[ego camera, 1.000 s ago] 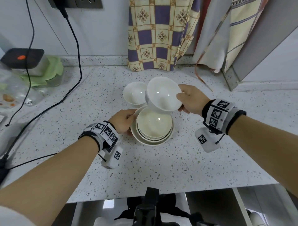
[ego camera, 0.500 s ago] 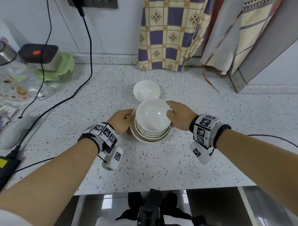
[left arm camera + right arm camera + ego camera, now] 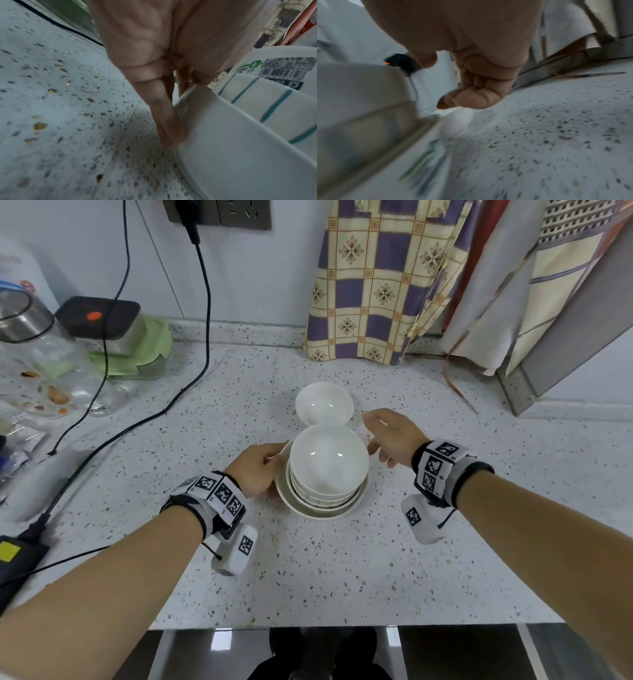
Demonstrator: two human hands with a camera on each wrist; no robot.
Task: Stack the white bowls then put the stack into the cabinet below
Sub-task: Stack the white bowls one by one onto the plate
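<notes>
A stack of white bowls (image 3: 327, 474) stands on the speckled counter, a small bowl on top and a wide one at the bottom. My left hand (image 3: 275, 470) holds the wide bowl's left rim, thumb on top. In the left wrist view the left hand (image 3: 181, 108) lays its fingers (image 3: 169, 125) down that bowl's outer wall (image 3: 231, 148). My right hand (image 3: 373, 440) hovers just right of the stack, loosely curled and holding nothing. The right wrist view is blurred: the right hand (image 3: 453, 86) is beside the stack (image 3: 359, 108). A single small white bowl (image 3: 324, 404) sits right behind the stack.
Black cables (image 3: 191, 392) cross the counter on the left, near a glass jar (image 3: 41, 364) and a green-lidded container (image 3: 137, 354). A checked cloth (image 3: 376, 285) hangs at the back. The counter's front edge (image 3: 342, 625) runs below my arms, with dark cabinet fronts under it.
My right hand lowered the bowl it held onto the stack, let go and drew off to the right. The left hand kept its hold on the bottom bowl.
</notes>
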